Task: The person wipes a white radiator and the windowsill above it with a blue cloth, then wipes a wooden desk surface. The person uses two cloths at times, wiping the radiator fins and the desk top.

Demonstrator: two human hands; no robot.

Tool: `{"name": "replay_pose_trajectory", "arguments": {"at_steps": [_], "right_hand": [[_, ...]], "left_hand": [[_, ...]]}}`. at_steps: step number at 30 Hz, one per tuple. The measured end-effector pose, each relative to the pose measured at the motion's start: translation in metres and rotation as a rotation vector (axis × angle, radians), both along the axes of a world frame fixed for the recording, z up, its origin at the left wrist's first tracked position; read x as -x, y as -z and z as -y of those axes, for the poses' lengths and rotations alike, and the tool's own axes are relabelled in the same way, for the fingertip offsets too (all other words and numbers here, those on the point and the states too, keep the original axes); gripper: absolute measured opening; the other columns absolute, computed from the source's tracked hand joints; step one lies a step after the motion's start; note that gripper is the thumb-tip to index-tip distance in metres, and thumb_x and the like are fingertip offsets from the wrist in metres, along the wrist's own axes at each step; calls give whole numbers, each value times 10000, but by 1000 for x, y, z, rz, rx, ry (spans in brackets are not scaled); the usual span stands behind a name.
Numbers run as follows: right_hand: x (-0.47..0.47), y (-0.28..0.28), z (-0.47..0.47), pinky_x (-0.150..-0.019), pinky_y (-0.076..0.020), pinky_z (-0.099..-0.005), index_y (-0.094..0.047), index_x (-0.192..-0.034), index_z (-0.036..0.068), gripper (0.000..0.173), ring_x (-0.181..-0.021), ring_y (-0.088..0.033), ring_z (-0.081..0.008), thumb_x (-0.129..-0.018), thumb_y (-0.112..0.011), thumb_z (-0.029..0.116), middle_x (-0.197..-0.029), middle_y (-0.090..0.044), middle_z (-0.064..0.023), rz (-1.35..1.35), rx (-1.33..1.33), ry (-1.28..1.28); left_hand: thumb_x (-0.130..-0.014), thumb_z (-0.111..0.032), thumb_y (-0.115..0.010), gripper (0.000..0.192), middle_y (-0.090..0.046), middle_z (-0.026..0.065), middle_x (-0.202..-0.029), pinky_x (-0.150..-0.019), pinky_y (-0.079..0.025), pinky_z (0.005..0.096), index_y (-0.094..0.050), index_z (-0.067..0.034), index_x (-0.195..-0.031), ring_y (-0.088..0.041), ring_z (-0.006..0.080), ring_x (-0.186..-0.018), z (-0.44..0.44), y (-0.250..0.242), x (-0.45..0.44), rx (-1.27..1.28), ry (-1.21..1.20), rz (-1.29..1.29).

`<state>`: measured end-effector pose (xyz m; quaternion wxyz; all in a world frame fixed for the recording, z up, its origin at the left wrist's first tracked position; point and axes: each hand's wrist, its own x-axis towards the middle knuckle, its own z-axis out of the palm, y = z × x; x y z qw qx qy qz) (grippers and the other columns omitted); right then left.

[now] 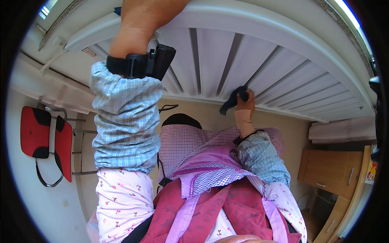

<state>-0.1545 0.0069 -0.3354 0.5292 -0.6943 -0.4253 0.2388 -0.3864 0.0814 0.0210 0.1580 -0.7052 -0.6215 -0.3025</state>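
Note:
A white slatted radiator [209, 57] spans the upper part of the view in front of me. My left hand [152, 12] reaches over its top rail at the upper edge, and its fingers are cut off or hidden. A dark blue bit of material [117, 11] shows beside that hand; whether the hand holds it I cannot tell. Lower down, my right hand [249, 98] grips a dark blue cloth [232, 99] against the bottom of the slats. The cloth's loose end hangs to the left, slightly blurred. A black strap with a device [146, 63] circles my left wrist.
A white pipe with a valve [51, 59] joins the radiator's left end. To the left stands a red and black chair [36, 132] with a metal frame. On the right is a wooden cabinet [329, 170] with metal handles. My checked apron [185, 142] hangs below the radiator.

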Motion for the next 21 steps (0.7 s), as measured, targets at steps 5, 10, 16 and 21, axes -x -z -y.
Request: {"name": "replay_pose_trajectory", "arguments": {"at_steps": [5,10,16,21], "right_hand": [[-35,93,-6,-876,-510,-405,-540,-1235,15,378,-992,-622,-291,-876,-638,81,-1075,-628,-120,-458,515,-66],[-32,99,-2,-767,-550,-452,-566,-1165,-5,327,-883,-620,-284,-856,-640,70,-1030,-618,-144,-1104,257,-184],[-15,45,-18,-735,-535,-392,-593,-1084,-2,246,-856,-620,-249,-859,-646,81,-959,-636,-109,-799,297,-113],[-9,-64,-9,-758,-494,-307,-603,-1091,-11,265,-824,-606,-206,-864,-672,108,-906,-636,-74,-480,141,-152]], "left_hand": [[-876,-490,-525,528,-656,260,-800,-747,-505,491,-725,-3,-830,-647,434,-804,5,0,0,0,26,24],[-867,-491,-540,526,-652,264,-791,-739,-507,477,-726,-1,-830,-646,438,-804,-2,-1,-1,-2,-4,34],[-876,-493,-529,528,-665,257,-822,-761,-505,473,-730,-6,-836,-651,428,-832,5,-5,-4,46,-4,62],[-878,-502,-517,542,-675,246,-857,-790,-507,472,-730,-4,-854,-653,424,-859,11,-7,0,32,8,51]]}}
